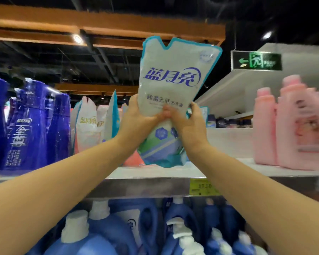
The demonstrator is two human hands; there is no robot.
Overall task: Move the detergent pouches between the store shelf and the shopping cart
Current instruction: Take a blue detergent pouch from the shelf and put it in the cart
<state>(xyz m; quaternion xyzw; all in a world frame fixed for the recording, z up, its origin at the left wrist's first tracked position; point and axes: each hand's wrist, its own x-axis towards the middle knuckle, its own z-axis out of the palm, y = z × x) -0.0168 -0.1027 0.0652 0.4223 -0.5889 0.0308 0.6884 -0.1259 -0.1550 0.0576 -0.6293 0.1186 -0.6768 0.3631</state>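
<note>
A white detergent pouch with a teal border and blue lettering is held upright just above the top shelf. My left hand grips its waist from the left and my right hand grips it from the right, thumbs meeting on its front. Behind my left hand several similar pouches stand on the same shelf, one with a pink bottom. No shopping cart is in view.
Dark blue refill packs fill the shelf's left end and pink bottles its right end. Blue jugs with white caps stand on the shelf below. A yellow price tag hangs on the shelf edge. A green exit sign hangs at upper right.
</note>
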